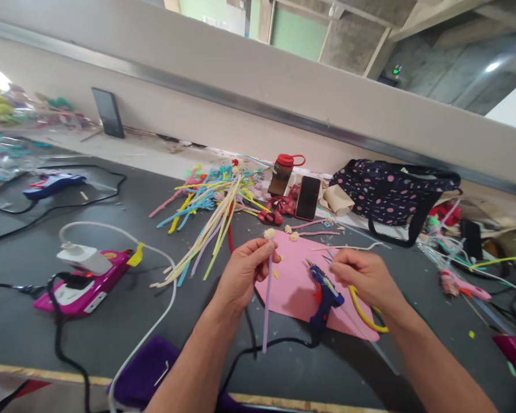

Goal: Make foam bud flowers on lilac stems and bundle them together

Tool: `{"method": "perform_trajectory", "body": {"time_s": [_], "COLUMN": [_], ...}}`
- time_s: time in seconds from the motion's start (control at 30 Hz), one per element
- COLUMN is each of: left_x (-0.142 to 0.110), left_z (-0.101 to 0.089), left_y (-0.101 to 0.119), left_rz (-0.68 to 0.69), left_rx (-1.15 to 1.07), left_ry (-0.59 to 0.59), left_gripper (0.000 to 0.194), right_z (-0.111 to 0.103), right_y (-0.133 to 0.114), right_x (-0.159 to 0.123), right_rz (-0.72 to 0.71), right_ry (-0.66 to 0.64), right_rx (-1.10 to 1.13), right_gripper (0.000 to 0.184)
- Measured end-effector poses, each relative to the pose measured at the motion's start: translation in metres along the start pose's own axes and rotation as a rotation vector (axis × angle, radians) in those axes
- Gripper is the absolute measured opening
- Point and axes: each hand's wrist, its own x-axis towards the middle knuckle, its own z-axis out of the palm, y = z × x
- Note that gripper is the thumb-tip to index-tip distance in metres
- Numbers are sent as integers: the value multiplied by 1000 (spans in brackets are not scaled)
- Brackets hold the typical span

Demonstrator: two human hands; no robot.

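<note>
The left hand (pixel 253 268) pinched a lilac fuzzy stem (pixel 266 312) just below its cream flower head (pixel 269 233), the stem hanging down past the left part of a pink sheet (pixel 284 298). The right hand (pixel 361 272) was curled over the sheet's right part; whether it gripped anything, I could not tell. Between the 2 hands, a blue hot-glue gun (pixel 325 292) lay on the sheet, nozzle pointing away. 2 pink stems (pixel 318 233) with cream tips lay at the sheet's far edge.
</note>
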Motion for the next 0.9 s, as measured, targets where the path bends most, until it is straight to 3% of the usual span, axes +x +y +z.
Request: {"method": "perform_trajectory", "body": {"time_s": [0.07,0.13,0.23,0.3,0.4,0.53,0.6,0.73,0.9], "left_x": [0,-1,-2,-3,-2,-1,-1,-3,-5], "left_z": [2,4,7,9,11,9,9,8,9], "left_y": [0,-2,-5,-7,-9,-9,-7,-4,-4], "left_rz": [-26,-44,-48,-44,-41,-49,-52,-45,-38], "left_rx": [0,5,31,51,64,45,27,4,24], "left_ry": [2,-1,-27,-45,-57,-52,-45,-24,-41], "left_gripper": [20,20,20,20,20,22,22,22,23], "right_z": [-15,-17,3,22,38,35,34,47,70], "right_y": [16,34,55,61,64,67,66,59,52], "right_x": [-24,-47,-75,-85,-87,-84,-83,-78,-63], "right_rz": [120,242,243,232,242,151,137,244,414], "right_ry": [84,38,-64,-28,122,302,267,90,221], "right_rx": [-12,-70,-323,-554,-718,-784,-786,-783,-734], "right_gripper": [36,41,42,43,38,23,23,41,48]}}
